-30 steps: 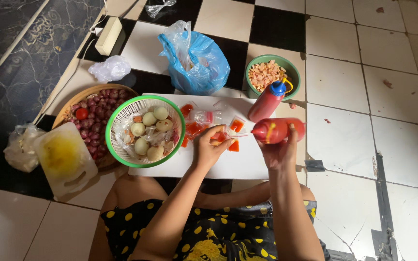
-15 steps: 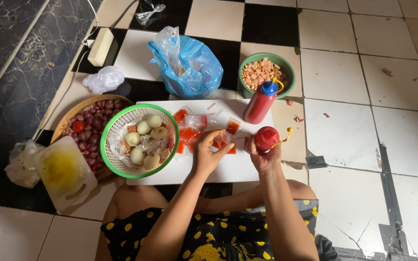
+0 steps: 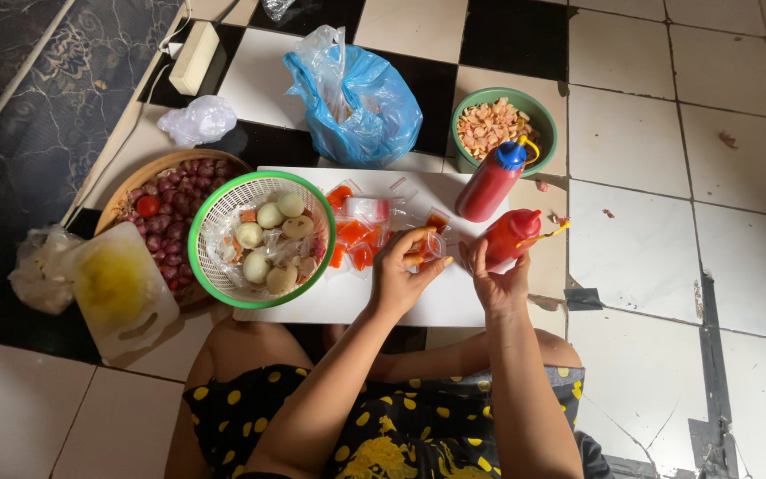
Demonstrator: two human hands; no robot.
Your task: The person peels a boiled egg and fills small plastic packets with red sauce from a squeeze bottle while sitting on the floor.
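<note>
At the far left a cutting board (image 3: pixel 121 293) lies on the floor tiles, overlapping a wooden tray (image 3: pixel 166 173) of shallots. Just right of it a green basket (image 3: pixel 261 238) holding 6 pale round pieces sits on the left end of a white board (image 3: pixel 441 306), its rim hanging over the board's left edge. The near strip of the board is bare, and the floor right of the board is open tile.

Sauce packets (image 3: pixel 358 232) lie in a cluster between the basket and the hands. The left hand (image 3: pixel 403 275) pinches 1 small packet (image 3: pixel 425 246) between thumb and fingertips, fingers narrow around it. Just right, the right hand (image 3: pixel 498 279) grips a red bottle (image 3: pixel 511 235) near its base, tilted, fingers curled on it. The packet sits between the 2 hands, close to the bottle. A second bottle (image 3: pixel 492 180) with a blue cap stands at the board's far right, beside a green bowl (image 3: pixel 543 115). A blue bag (image 3: pixel 356 102) lies beyond the board's far edge.
</note>
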